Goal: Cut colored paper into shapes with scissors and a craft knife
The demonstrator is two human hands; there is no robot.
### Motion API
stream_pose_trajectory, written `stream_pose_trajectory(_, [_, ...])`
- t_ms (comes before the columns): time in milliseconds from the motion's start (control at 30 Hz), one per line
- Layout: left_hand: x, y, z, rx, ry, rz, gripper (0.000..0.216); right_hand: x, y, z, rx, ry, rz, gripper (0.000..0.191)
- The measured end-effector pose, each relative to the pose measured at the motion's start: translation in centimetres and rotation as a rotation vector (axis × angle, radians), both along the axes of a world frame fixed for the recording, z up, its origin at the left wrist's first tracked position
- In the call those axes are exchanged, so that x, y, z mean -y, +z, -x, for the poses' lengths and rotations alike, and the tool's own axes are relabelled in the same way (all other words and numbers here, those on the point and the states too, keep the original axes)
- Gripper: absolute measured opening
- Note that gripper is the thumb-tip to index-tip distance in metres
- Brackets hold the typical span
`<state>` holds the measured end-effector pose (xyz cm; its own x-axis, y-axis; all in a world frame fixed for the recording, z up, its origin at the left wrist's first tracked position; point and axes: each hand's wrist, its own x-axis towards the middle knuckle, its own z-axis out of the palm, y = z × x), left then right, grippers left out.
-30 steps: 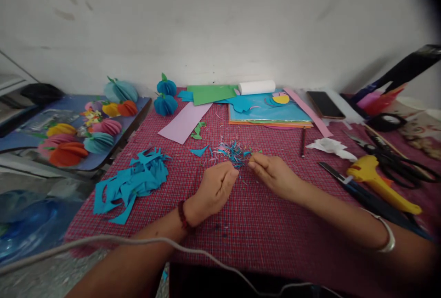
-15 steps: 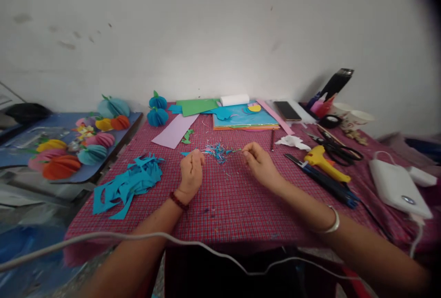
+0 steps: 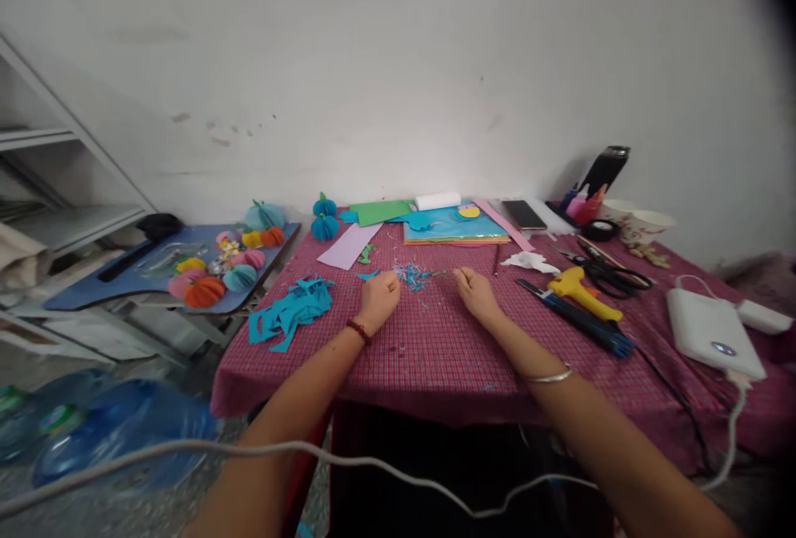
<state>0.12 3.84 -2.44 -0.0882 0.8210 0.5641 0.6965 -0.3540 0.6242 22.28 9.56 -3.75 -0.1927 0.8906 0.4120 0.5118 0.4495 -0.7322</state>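
Observation:
My left hand (image 3: 379, 298) rests on the red checked tablecloth (image 3: 435, 347) with its fingers curled into a loose fist; whether it holds anything is hidden. My right hand (image 3: 473, 291) lies a little to the right, fingers curled too. Between the two hands, just beyond the knuckles, sits a small heap of fine blue paper shreds (image 3: 412, 275). A pile of larger blue paper offcuts (image 3: 289, 312) lies to the left of my left hand.
Coloured paper sheets (image 3: 451, 225), a lilac strip (image 3: 348, 246) and blue paper balls (image 3: 324, 219) lie at the back. A yellow glue gun (image 3: 581, 289), scissors (image 3: 606, 273), a cutter (image 3: 578, 318), a phone (image 3: 523, 214) and a white power bank (image 3: 712, 332) sit right. Paper ornaments (image 3: 217, 269) fill a side board left.
The camera has pulled back and up, so the table looks smaller and the shelf at left shows. Both hands have stayed curled beside the shreds, now slightly farther apart.

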Motion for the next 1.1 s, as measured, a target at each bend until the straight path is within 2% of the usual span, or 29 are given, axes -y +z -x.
stream_pose_trajectory(167, [0.7, 0.2, -1.2, -0.023, -0.144, 0.086, 0.027, -0.3, -0.5, 0.0, 0.03, 0.017, -0.002, 0.033])
stream_pose_trajectory(333, [1.2, 0.2, -2.1, 0.11, -0.262, 0.139, 0.02, -0.6, -0.9, 0.0, 0.012, 0.026, -0.008, 0.025])
stream_pose_trajectory(433, [1.0, 0.0, -2.1, 0.28, -0.276, 0.158, 0.025, -0.8, -1.1, 0.0, -0.002, 0.036, 0.001, 0.022])
stream_pose_trajectory(567, [-0.1, 0.4, -1.1, 0.605, -0.264, 0.196, 0.044, -0.7, -1.2, 0.1, -0.008, 0.038, 0.007, 0.019])
stream_pose_trajectory(700, [-1.2, 1.6, 0.9, 0.901, -0.363, 0.301, 0.051, -0.5, -1.0, 0.2, 0.003, 0.057, 0.002, 0.016])
stream_pose_trajectory(767, [-1.2, 2.2, 1.5, 0.987, -0.424, 0.343, 0.047, -0.4, -0.9, 0.2, 0.005, 0.063, -0.004, 0.014])
stream_pose_trajectory(867, [-0.8, 2.5, 1.5, 1.035, -0.493, 0.396, 0.029, -0.2, -0.5, 0.4, -0.003, 0.077, -0.01, 0.012])
stream_pose_trajectory(1100, [-0.2, 2.0, 0.8, 1.027, -0.505, 0.444, 0.028, 0.5, 0.1, 0.4, -0.035, 0.123, -0.005, 0.01])
